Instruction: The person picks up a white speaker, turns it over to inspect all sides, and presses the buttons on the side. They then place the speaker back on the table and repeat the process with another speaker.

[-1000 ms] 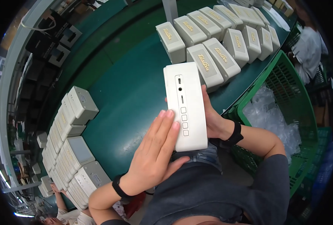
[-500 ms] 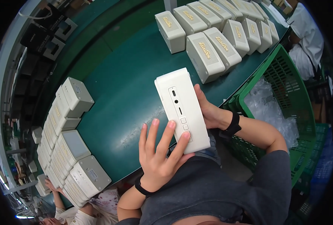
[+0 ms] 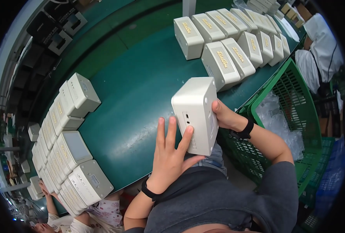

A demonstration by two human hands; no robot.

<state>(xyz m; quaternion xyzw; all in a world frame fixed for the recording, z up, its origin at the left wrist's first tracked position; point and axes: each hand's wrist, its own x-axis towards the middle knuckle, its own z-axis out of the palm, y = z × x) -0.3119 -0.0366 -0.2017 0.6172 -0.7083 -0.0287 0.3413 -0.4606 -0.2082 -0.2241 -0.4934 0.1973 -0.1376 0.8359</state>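
A cream-white, box-shaped speaker (image 3: 197,93) is tilted in front of me, above the front edge of the green table. One side carries a narrow panel with small ports and buttons; an end face with round corner feet is turned to the right. My right hand (image 3: 228,115) grips it from the right, with the thumb on that face and the other fingers hidden behind. My left hand (image 3: 170,157) has its fingers spread, the index fingertip touching the panel just below the ports and the thumb by the lower edge. Both wrists wear black bands.
More such speakers (image 3: 223,62) stand in rows at the far right of the green table (image 3: 129,105). Others (image 3: 69,155) are packed together at the left, near another person's hand (image 3: 44,189). A green crate (image 3: 312,155) with clear plastic bags (image 3: 275,120) stands at my right.
The speaker has turned in my hands, so its end face and feet now show and the port panel is narrower. My left fingers have slid from the lower buttons toward the ports.
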